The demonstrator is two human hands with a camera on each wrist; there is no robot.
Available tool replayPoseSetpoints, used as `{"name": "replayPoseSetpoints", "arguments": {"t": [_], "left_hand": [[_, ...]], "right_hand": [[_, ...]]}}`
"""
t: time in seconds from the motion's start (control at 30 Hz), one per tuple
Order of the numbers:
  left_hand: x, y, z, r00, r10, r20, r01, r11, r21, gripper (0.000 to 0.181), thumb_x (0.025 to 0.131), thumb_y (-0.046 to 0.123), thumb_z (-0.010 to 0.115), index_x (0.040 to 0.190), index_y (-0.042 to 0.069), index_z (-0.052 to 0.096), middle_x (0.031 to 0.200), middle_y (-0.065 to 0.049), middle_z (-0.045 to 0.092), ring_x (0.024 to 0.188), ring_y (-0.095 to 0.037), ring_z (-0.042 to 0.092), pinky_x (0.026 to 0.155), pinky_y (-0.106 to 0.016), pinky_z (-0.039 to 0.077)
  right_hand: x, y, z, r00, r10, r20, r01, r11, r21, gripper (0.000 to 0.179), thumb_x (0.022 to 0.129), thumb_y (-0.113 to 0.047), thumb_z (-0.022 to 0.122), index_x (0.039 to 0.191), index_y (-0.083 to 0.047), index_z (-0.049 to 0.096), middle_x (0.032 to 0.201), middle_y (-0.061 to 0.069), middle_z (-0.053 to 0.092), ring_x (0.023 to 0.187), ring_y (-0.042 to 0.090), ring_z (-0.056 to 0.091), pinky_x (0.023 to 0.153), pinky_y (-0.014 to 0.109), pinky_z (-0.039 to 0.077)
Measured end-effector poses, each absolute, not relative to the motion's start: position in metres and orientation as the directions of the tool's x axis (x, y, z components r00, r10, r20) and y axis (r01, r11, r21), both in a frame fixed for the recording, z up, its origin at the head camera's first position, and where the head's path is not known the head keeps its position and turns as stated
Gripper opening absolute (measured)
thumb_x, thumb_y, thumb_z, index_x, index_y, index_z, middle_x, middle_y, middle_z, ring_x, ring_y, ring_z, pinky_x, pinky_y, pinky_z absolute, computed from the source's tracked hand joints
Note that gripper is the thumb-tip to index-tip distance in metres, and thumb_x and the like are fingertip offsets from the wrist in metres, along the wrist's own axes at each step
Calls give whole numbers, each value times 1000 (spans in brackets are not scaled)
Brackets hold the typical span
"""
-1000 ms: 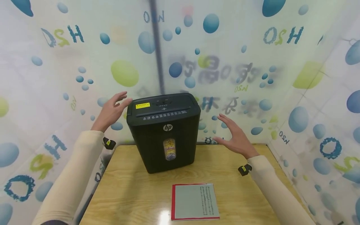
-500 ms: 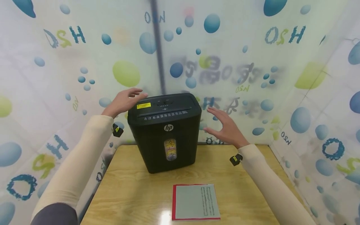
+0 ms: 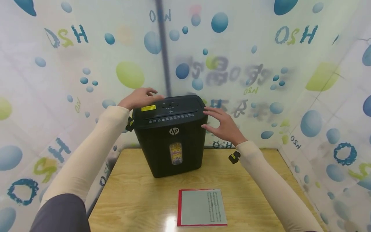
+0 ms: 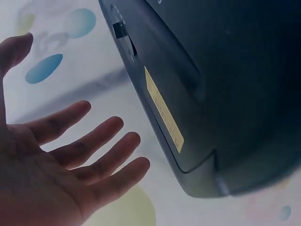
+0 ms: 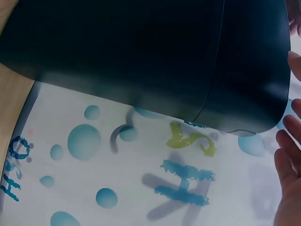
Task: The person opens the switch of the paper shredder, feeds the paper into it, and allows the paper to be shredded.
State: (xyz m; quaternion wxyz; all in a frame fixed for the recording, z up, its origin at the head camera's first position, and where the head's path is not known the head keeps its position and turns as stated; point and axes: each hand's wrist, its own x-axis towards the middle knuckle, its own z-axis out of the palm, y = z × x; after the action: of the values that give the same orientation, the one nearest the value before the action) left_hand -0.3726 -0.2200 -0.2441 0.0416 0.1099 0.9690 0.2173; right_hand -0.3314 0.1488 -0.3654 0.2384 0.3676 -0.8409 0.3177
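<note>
Left hand (image 3: 139, 98) farther over the shredder (image 3: 155, 148), right hand (image 3: 224, 127) nearer its side.

Smooth plastic shredder (image 3: 156, 151) on a glossy wood-grain surface (image 3: 130, 199)
It is black with a low sheen, its window (image 3: 175, 153) like clear plastic; the wood grain catches a bright glare. The booklet (image 3: 197, 207) looks like smooth paper, the sleeves (image 3: 87, 151) soft matt cloth, the wall covering (image 3: 95, 19) thin smooth sheeting.

Both hands (image 3: 140, 98) (image 3: 224, 128) forward, fingers (image 4: 89, 143) apart
</note>
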Motion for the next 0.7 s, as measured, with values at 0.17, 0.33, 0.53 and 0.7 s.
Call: {"name": "replayPoseSetpoints", "arguments": {"t": [0.17,0.33,0.53,0.7], "left_hand": [[-382,-207,-242,-968,244,-57,207,906,368,92,91,76,53,155,11,43,156,-19,47,140,-37,48,114,-57,41],[-391,-193,-240,-970,223,-102,177,925,336,88,93,69,56,155,8,43,161,-16,42,146,-36,43,117,-55,39],[-401,-181,-243,-970,198,-138,153,946,284,86,94,65,60,152,3,46,159,-18,45,143,-37,46,115,-53,42],[-407,-176,-248,-977,185,-109,155,959,235,70,93,64,61,125,2,66,126,-18,66,114,-33,63,98,-48,53]], "right_hand": [[-334,137,-361,-576,-481,661,-799,502,-331,50,91,-23,80,135,-6,66,144,10,60,136,31,54,112,50,46],[-335,130,-360,-566,-477,672,-805,495,-326,40,91,-22,80,127,-6,71,135,11,65,129,30,58,109,49,48],[-339,126,-363,-570,-467,676,-795,520,-312,28,92,-22,78,117,-9,75,125,9,69,122,27,61,106,46,51],[-339,125,-362,-577,-460,675,-789,527,-316,27,91,-21,79,115,-9,75,119,9,70,117,27,63,103,46,53]]}}
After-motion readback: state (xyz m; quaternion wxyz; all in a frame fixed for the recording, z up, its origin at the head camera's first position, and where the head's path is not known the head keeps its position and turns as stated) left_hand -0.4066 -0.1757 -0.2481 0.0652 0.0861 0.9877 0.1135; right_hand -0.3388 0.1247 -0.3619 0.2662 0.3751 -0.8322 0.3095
